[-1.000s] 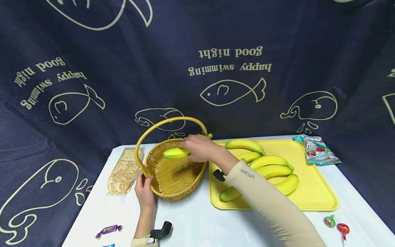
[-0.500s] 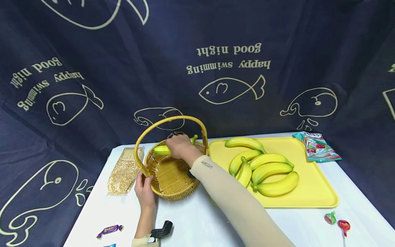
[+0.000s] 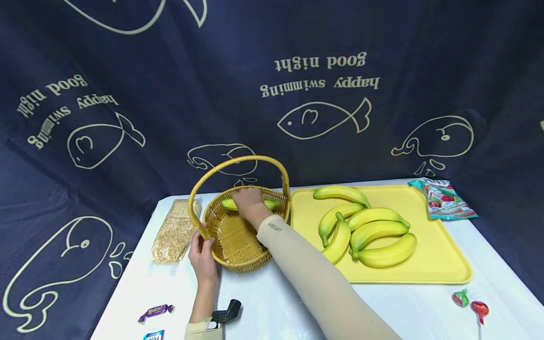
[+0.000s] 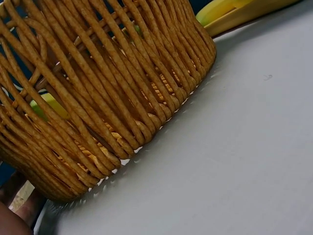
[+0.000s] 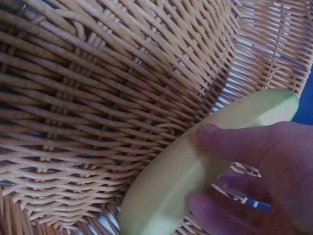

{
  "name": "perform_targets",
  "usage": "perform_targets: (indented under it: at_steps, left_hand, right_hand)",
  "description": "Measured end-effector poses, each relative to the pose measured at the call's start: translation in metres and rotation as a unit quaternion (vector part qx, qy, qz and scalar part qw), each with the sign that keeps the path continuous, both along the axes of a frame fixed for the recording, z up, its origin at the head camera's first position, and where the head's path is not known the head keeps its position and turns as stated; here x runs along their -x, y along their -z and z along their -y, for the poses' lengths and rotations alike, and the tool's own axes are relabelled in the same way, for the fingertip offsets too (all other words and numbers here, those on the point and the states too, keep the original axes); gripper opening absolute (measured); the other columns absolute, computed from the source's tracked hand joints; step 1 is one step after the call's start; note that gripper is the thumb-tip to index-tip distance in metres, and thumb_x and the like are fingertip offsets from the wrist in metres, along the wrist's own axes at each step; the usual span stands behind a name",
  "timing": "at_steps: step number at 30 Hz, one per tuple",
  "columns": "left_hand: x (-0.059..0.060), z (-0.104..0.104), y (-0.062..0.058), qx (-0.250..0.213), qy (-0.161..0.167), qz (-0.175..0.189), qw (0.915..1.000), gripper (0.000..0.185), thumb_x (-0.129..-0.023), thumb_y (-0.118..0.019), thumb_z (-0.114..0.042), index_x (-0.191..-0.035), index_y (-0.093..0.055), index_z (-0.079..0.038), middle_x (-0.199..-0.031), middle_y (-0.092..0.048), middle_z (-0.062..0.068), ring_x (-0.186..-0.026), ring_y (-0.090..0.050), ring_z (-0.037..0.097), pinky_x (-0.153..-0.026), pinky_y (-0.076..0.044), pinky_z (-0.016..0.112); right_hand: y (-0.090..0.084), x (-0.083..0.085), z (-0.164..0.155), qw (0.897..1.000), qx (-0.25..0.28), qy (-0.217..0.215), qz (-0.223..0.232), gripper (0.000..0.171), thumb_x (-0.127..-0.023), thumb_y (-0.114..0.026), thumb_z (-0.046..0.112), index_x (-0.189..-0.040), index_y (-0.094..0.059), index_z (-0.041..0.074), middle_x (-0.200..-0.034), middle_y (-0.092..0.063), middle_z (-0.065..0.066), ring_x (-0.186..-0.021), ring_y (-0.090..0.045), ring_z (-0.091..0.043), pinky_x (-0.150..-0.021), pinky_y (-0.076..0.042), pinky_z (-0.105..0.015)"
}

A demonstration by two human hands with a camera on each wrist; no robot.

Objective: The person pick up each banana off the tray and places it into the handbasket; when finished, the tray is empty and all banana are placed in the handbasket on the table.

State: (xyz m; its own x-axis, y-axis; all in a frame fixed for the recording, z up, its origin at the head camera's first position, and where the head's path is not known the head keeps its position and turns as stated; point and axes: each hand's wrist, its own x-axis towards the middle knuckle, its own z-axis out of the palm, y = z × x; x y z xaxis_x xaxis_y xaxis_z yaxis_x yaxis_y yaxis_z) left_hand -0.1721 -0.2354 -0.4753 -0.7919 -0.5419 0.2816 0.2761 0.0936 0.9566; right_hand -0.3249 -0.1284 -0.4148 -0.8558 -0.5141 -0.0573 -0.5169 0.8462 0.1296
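Observation:
A yellow wicker basket with a tall arched handle stands on the white table, left of centre. My left hand grips its left rim near the foot of the handle. Reaching inside, my right hand holds a green-tipped banana along the basket's far wall. In the right wrist view, my thumb lies on one side of the fruit and the fingers curl round the other. Through the wicker in the left wrist view, part of the yellow-green banana shows.
A yellow tray with several bananas lies right of the basket. A bag of kernels lies left, a teal snack bag back right. Wrapped candy and lollipops lie near the front.
My right hand has carried the banana left, then down into the basket against the far wall. The left hand keeps its grip on the rim. The head view has shifted slightly.

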Motion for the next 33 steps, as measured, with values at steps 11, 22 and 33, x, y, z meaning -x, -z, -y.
perform_targets:
  at_steps: [11,22,33]
  left_hand:
    - [-0.0004,-0.0003,0.0002,-0.001,0.004,0.001,1.0,0.043,-0.089,-0.048,0.003,-0.131,-0.055,0.001,-0.133,-0.054,0.016,-0.124,-0.047,0.029,-0.091,-0.039,0.018]
    - [0.0024,-0.0007,0.0001,-0.031,0.009,0.017,0.9993,0.046,-0.089,-0.049,0.001,-0.134,-0.055,-0.004,-0.136,-0.052,0.01,-0.126,-0.045,0.023,-0.095,-0.036,0.021]
    - [0.0032,0.0,0.0043,-0.043,0.015,0.007,0.999,0.045,-0.087,-0.05,0.002,-0.132,-0.055,-0.001,-0.136,-0.052,0.015,-0.126,-0.044,0.03,-0.094,-0.037,0.024]
  right_hand:
    - [0.0021,-0.0052,-0.0093,0.993,0.085,0.007,0.086,0.024,-0.089,-0.066,0.017,-0.113,-0.066,0.02,-0.107,-0.059,-0.002,-0.096,-0.055,-0.02,-0.075,-0.049,-0.039]
    - [0.0001,-0.0041,-0.009,0.99,0.117,0.007,0.074,0.017,-0.088,-0.067,0.019,-0.105,-0.067,0.017,-0.11,-0.058,-0.005,-0.102,-0.052,-0.025,-0.084,-0.046,-0.04]
    - [-0.0034,-0.0073,-0.0099,0.981,0.163,-0.026,0.1,0.016,-0.086,-0.067,0.011,-0.101,-0.068,0.014,-0.107,-0.057,-0.003,-0.096,-0.051,-0.02,-0.081,-0.044,-0.032]
